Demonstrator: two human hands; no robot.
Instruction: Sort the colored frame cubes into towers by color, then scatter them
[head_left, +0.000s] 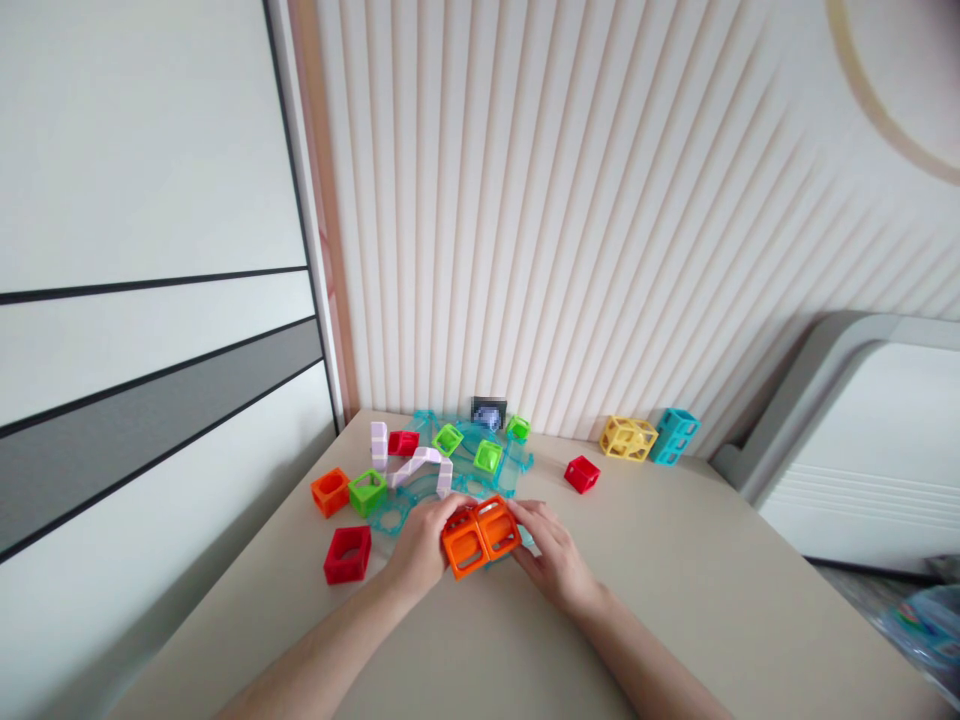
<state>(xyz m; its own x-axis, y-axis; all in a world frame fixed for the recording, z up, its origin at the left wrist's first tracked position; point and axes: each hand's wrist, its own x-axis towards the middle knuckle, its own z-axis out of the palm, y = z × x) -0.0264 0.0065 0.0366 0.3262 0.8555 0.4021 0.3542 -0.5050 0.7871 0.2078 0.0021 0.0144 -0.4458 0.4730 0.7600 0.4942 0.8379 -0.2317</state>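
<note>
Two orange open-frame toy blocks, joined side by side, are held between my hands above the near part of the table. My left hand grips the left end of the pair, fingers closed round it. On the other end, my right hand holds on with thumb and fingers. Just behind the hands lie translucent teal track pieces, partly hidden by the left hand and the blocks. A red block sits to the left of my left hand, and a lilac zigzag piece stands beyond it.
Green blocks, another orange block and another red block lie around the teal pieces. At right are a red block, yellow joined blocks and teal joined blocks. A ribbed wall backs the table.
</note>
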